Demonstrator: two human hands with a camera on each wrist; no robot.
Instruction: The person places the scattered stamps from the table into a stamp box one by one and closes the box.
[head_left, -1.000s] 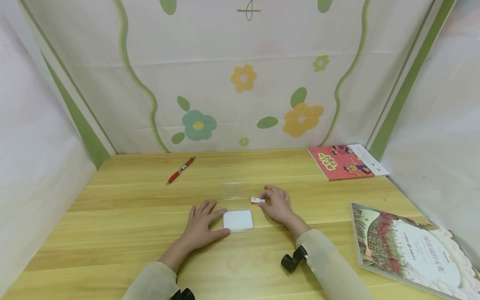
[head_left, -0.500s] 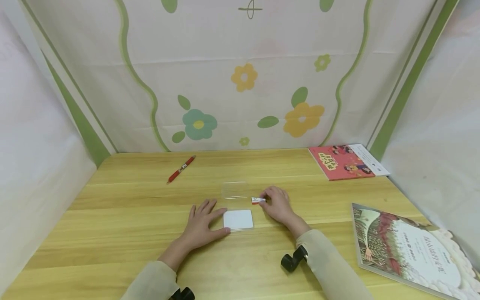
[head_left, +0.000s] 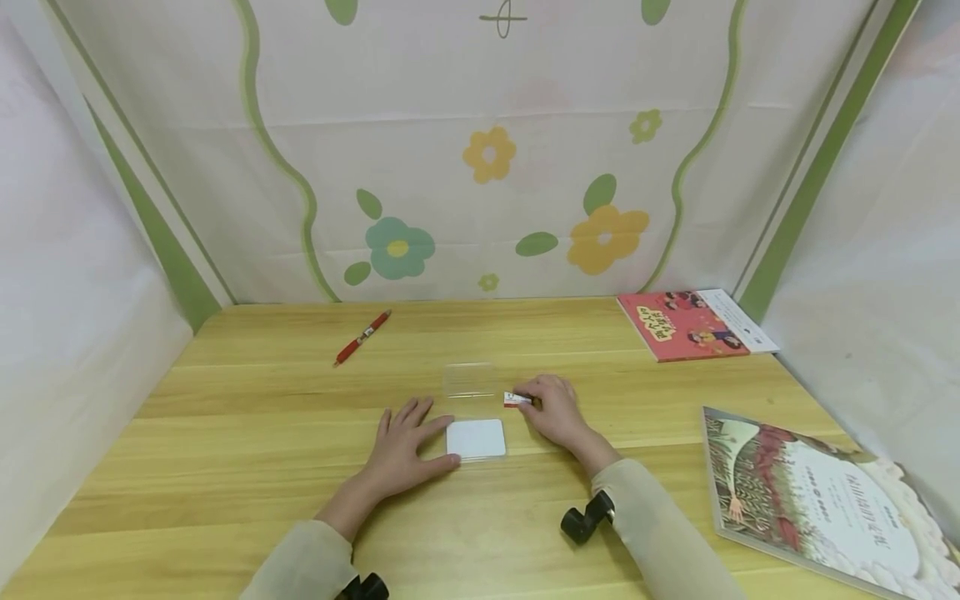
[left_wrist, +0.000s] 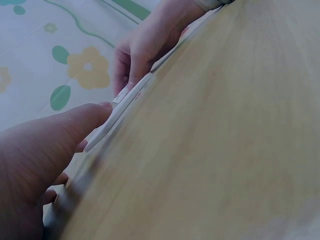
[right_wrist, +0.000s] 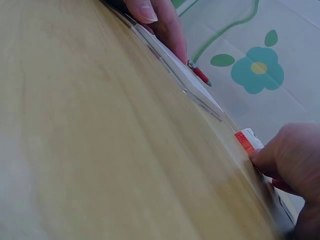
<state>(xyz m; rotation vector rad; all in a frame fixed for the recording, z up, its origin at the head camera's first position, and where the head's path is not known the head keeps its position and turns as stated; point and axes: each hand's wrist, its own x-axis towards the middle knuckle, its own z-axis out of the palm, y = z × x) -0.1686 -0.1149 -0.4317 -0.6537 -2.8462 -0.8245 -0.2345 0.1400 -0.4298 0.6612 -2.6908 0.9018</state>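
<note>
My left hand (head_left: 405, 457) rests on the table with fingers spread. Its thumb and index fingertips touch the left corners of a white rounded-corner card stack (head_left: 477, 439) in a clear plastic tray. In the left wrist view the thumb lies along the stack's edge. To the right of the stack, my right hand (head_left: 553, 408) pinches a small flat rectangular piece (right_wrist: 248, 141), red and white with print on it, by its right end. Its other end sticks out to the left, low over the table. Behind the stack lies a clear plastic lid (head_left: 468, 380).
A red pen (head_left: 363, 337) lies at the back left of the wooden table (head_left: 225, 467). At the back right is a red book (head_left: 690, 325), with a larger picture book (head_left: 825, 500) nearer on the right. A flowered cloth (head_left: 450, 83) hangs behind.
My right fingers have bent in slightly over the small red-and-white piece, which has shifted a touch. The left hand and the card stack have stayed in place.
</note>
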